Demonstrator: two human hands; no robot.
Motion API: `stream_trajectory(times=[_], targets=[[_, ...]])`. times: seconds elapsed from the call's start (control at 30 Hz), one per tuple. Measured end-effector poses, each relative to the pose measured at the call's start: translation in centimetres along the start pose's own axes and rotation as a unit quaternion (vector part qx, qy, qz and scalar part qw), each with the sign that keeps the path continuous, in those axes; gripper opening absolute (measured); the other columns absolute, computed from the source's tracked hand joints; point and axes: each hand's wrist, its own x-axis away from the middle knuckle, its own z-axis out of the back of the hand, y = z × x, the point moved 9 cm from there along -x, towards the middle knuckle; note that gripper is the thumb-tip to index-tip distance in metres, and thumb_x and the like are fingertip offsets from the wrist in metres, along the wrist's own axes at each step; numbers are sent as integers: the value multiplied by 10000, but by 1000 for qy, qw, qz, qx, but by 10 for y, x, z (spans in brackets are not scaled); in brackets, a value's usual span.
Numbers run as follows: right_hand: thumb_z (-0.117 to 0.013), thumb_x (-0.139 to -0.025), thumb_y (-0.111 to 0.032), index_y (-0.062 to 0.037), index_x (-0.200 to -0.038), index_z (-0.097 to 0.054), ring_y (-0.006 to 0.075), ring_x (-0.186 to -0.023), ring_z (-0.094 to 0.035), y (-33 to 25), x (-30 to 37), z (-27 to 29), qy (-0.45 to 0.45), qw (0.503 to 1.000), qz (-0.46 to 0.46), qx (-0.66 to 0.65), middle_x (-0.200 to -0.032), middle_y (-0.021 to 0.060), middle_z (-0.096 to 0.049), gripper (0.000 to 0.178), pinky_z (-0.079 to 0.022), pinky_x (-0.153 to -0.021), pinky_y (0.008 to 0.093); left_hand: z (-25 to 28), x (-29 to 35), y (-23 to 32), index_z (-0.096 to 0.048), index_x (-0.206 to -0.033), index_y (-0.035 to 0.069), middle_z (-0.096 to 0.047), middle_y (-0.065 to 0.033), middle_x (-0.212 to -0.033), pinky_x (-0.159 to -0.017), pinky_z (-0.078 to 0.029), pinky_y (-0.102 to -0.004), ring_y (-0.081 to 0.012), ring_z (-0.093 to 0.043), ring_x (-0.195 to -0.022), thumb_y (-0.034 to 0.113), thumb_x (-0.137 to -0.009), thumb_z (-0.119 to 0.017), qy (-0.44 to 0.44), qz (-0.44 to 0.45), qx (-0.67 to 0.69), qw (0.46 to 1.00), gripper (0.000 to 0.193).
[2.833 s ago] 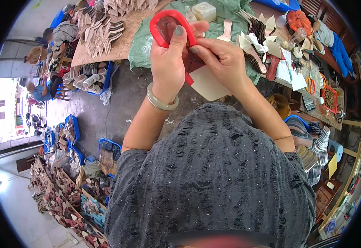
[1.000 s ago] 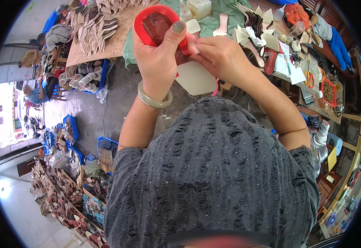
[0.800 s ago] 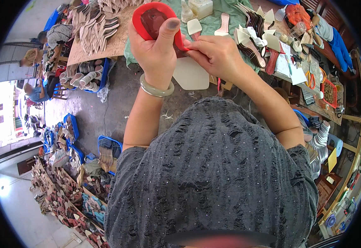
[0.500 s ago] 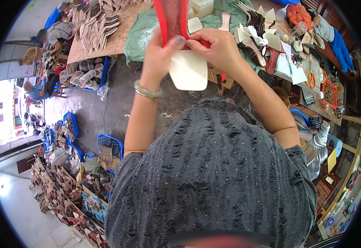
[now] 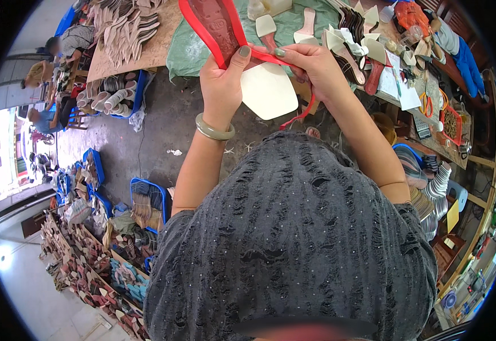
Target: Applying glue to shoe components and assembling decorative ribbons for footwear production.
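Note:
Above the near edge of the table, my left hand [image 5: 223, 85] is closed round the waist of a shoe insole [image 5: 220, 29], thumb on top. The insole is brownish red with bright red edging, and its cream, flat wide end [image 5: 269, 94] points toward me. Beside that end, my right hand [image 5: 320, 69] pinches a thin red edging strip [image 5: 300, 117] against the insole's right edge. The strip's loose tail hangs down below the fingers. Part of the strip is hidden by my fingers.
A green cloth [image 5: 194, 57] covers the table, with another cream-ended insole [image 5: 267, 31] on it. Cream-tipped insoles [image 5: 347, 57] are piled to the right, near orange-handled scissors [image 5: 426, 105]. Left lie beige pieces [image 5: 125, 34]. Blue baskets [image 5: 150, 190] stand on the floor; people sit far left.
The insole has turned, its far end swinging left. My right hand has moved right and a little lower, drawing the red strip sideways, and its loose tail now shows.

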Motion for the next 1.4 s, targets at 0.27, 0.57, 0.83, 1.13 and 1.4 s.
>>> stream_trajectory(times=[0.27, 0.57, 0.83, 1.13, 1.4], targets=[[-672, -885, -158, 17, -1019, -696, 24, -514, -379, 3, 24, 4, 55, 998, 18, -22, -602, -56, -511, 221, -266, -474, 193, -5, 3, 4, -599, -1028, -36, -689, -138, -946, -731, -544, -296, -171, -663, -811, 198, -959, -585, 7, -18, -7, 1000, 245], [-649, -901, -227, -9, -1005, -705, 35, -610, -516, -19, 39, 2, 59, 953, 118, 272, -695, 2, -623, 248, -405, -548, 212, -16, 3, -7, -601, -1028, -40, -693, -140, -932, -725, -539, -290, -170, -664, -801, 210, -952, -599, -14, 3, -53, 998, 262], [-675, -871, -251, -14, -928, -723, 56, -647, -590, -10, 25, 8, 55, 964, 61, 253, -728, 42, -681, 248, -471, -596, 239, -27, 0, -10, -607, -1022, -43, -696, -130, -925, -729, -542, -294, -165, -663, -798, 200, -948, -605, -59, -11, -68, 996, 254], [-686, -850, -159, 5, -948, -717, 43, -682, -588, 6, 31, 8, 45, 998, 16, 34, -797, -2, -673, 194, -463, -593, 201, -28, -6, -15, -564, -1188, -37, -643, -143, -1090, -854, -517, -326, -180, -640, -944, 158, -954, -571, -156, 44, -47, 986, 305], [-705, -834, -153, -19, -913, -725, 57, -665, -573, -11, 26, -23, 37, 975, 166, 140, -723, 15, -672, 157, -463, -589, 238, -6, 5, -15, -328, -1420, -13, -429, -171, -1405, -1030, -407, -385, -257, -513, -1206, 324, -863, -688, -267, 40, 82, 959, 744]])
